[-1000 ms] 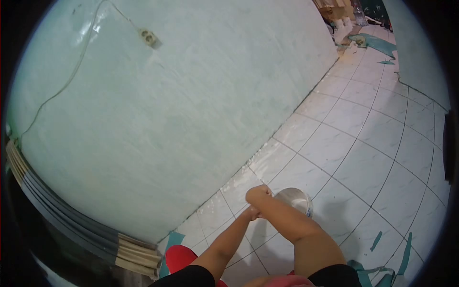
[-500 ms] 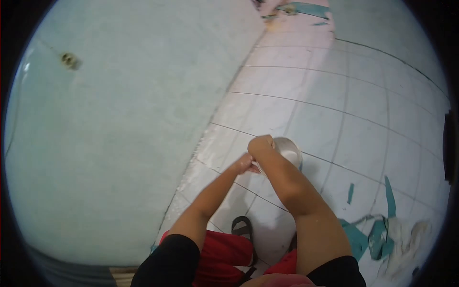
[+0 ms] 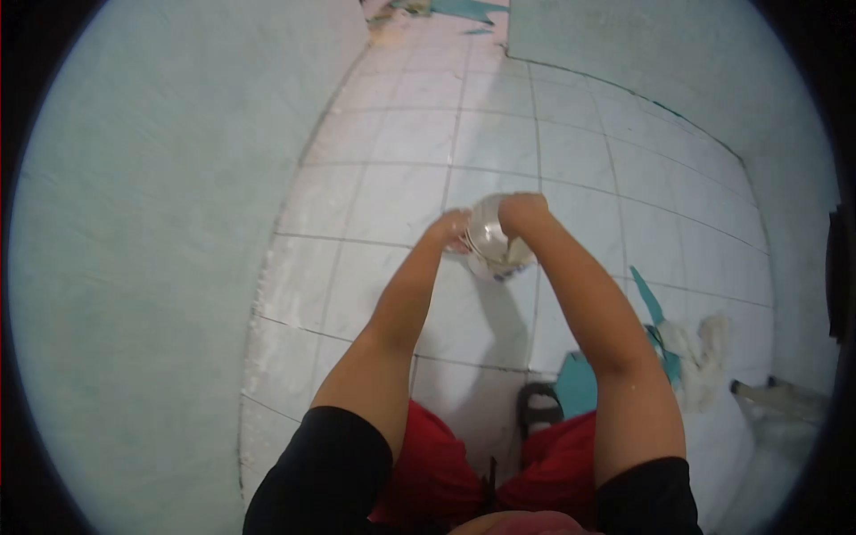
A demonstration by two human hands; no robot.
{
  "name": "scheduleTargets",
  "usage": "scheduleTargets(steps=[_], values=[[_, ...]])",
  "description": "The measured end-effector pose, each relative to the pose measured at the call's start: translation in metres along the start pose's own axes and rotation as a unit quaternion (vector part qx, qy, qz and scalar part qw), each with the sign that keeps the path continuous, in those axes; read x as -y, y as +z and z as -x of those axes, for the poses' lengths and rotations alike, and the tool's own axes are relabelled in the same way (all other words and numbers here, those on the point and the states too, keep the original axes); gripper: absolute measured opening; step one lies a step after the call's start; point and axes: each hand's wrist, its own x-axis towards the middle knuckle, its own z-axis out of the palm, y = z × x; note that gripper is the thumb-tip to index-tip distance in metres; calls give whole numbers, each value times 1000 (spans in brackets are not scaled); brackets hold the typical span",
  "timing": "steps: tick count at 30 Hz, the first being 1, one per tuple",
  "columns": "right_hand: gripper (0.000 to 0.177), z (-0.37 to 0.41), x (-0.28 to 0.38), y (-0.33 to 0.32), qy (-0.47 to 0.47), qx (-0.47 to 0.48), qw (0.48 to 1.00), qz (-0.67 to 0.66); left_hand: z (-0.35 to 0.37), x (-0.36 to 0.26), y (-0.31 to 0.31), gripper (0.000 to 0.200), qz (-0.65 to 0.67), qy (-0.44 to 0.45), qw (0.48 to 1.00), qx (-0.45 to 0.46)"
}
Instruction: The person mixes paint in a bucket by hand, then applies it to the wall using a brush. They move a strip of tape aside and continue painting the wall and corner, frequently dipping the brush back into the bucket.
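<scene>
A small white bucket [image 3: 487, 234] is tilted in front of me, its mouth turned partly toward me and a dark marking low on its outside. My left hand [image 3: 455, 230] grips it from the left, fingers against its wall. At the right of the mouth, my right hand [image 3: 524, 214] is curled and bent down into the bucket. A thin tan piece shows below that hand, too blurred to name. The fingertips of my right hand are hidden.
White floor tiles [image 3: 392, 196] run between pale green walls [image 3: 160, 232]. Teal scraps [image 3: 578, 385] and a whitish crumpled cloth [image 3: 704, 357] lie to my right, near a metal-looking frame [image 3: 776, 399]. More teal scraps lie at the far end. My sandalled foot [image 3: 540, 407] stands near the scraps.
My view has turned to the right. The bucket now tilts its mouth toward me, and my right hand has shifted from its left side to the right of its mouth.
</scene>
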Motion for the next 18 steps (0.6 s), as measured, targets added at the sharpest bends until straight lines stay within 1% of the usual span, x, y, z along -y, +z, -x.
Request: scheduleTargets(steps=[1, 2, 3, 4, 5, 6, 7, 9, 10, 11, 12, 13, 14, 15, 16, 17, 18], values=[[32, 1, -4, 0, 16, 14, 999, 24, -22, 9, -3, 31, 4, -6, 1000, -18], [32, 8, -5, -6, 34, 34, 998, 33, -82, 51, -3, 31, 20, -14, 1000, 5], [33, 13, -6, -17, 49, 49, 997, 44, -147, 81, -27, 26, -372, 232, 894, 97], [34, 13, -10, -21, 59, 53, 995, 52, -120, 57, 11, 26, -353, 236, 899, 105], [36, 12, -14, -24, 67, 56, 994, 59, -88, 27, 19, 26, -408, 179, 890, 93], [36, 12, -16, -32, 67, 64, 993, 68, -49, -2, 8, 27, -466, 120, 873, 77], [33, 13, -16, -39, 79, 80, 991, 76, -47, 3, 9, 27, -457, 120, 877, 82], [30, 10, -22, -43, 94, 99, 987, 80, -54, 5, 5, 28, -357, 120, 925, 38], [30, 8, -25, -42, 95, 102, 988, 67, -59, 10, -1, 25, -348, 157, 920, 83], [31, 6, -30, -41, 97, 105, 988, 54, -65, 13, -5, 25, -349, 158, 920, 88], [32, 0, -37, -32, 94, 89, 990, 50, -62, 7, -8, 25, -553, 271, 781, 102], [32, -3, -41, -30, 96, 88, 990, 50, -66, 3, -10, 25, -716, 366, 585, 105], [32, -7, -45, -29, 79, 101, 991, 49, -68, 3, -8, 27, -691, 331, 632, 116], [33, -13, -52, -26, 59, 113, 991, 46, -62, -1, 2, 27, -693, 331, 630, 115], [33, -28, -65, -15, 27, 122, 991, 46, -48, -7, 14, 31, -355, 192, 913, 62], [33, -36, -73, -12, 24, 119, 992, 44, -37, -11, 25, 37, 59, 12, 998, -8], [33, -45, -79, -11, -10, 143, 988, 64, -31, -13, 33, 37, 55, 12, 998, -13]])
